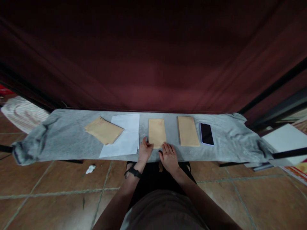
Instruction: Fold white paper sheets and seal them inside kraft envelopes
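A brown paper envelope (157, 132) lies upright in front of me on the grey cloth. My left hand (145, 150), with a dark band on its wrist, is at the lower left corner of this envelope. Its thumb reaches onto the paper, and the index finger stands apart beside the left edge. At the lower right corner, my right hand (169, 156) rests with its fingers stretched out, the tips touching the bottom edge. Left of it, a loose pile of brown envelopes (104, 130) overlaps white paper sheets (127, 135). A neater stack of brown envelopes (188, 131) sits to the right.
A phone (206, 134) with a dark screen lies right of the neat stack. Grey cloth (64, 137) covers the narrow table. Dark red fabric (153, 80) hangs behind it. On the tiled floor is a crumpled white scrap (90, 169); a white board (286, 142) is at far right.
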Tool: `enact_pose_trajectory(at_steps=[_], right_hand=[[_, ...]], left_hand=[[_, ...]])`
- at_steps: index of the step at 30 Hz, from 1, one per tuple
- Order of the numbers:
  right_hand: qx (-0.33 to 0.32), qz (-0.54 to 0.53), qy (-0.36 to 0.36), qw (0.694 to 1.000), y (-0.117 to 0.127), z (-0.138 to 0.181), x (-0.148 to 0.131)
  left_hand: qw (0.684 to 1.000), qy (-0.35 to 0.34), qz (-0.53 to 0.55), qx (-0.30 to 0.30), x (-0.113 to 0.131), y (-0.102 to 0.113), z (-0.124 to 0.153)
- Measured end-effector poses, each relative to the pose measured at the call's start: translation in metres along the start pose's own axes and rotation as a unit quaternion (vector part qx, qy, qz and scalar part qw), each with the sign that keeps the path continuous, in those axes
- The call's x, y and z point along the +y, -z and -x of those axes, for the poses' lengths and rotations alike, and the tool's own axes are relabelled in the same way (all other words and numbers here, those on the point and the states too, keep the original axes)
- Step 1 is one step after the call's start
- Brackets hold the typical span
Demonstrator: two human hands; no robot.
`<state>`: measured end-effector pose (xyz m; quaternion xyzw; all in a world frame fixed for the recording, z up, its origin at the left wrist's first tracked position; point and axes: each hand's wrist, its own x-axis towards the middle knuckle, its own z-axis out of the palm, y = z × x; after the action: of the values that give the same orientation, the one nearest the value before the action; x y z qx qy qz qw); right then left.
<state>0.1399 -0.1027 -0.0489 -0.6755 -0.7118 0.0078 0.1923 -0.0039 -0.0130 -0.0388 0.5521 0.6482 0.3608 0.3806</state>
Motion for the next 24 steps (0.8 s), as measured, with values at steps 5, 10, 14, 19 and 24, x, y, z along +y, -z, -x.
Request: enact_pose_trajectory(at_steps=[5, 10, 14, 19, 24], right_hand=[[-0.038, 0.015, -0.040, 0.998, 0.014, -0.018, -0.012], [-0.045, -0.162, -0.174, 0.970, 0.030, -0.044, -0.001], [0.007, -0.467, -0.282, 0.838, 0.026, -0.053, 0.006], [0.024, -0.668, -0.310, 0.676, 0.008, -0.044, -0.011], [-0.009, -0.726, -0.293, 0.622, -0.004, -0.038, -0.021]], left_hand=[[0.995, 0.004, 0.091, -0.035, 0.019, -0.003, -0.002], [0.968, -0.050, 0.217, -0.113, 0.059, -0.012, 0.012], [0.969, -0.010, 0.237, -0.072, 0.063, -0.014, 0.020], [0.962, 0.056, 0.238, -0.125, 0.032, -0.021, 0.025], [0.969, 0.051, 0.210, -0.117, 0.011, -0.026, 0.011]])
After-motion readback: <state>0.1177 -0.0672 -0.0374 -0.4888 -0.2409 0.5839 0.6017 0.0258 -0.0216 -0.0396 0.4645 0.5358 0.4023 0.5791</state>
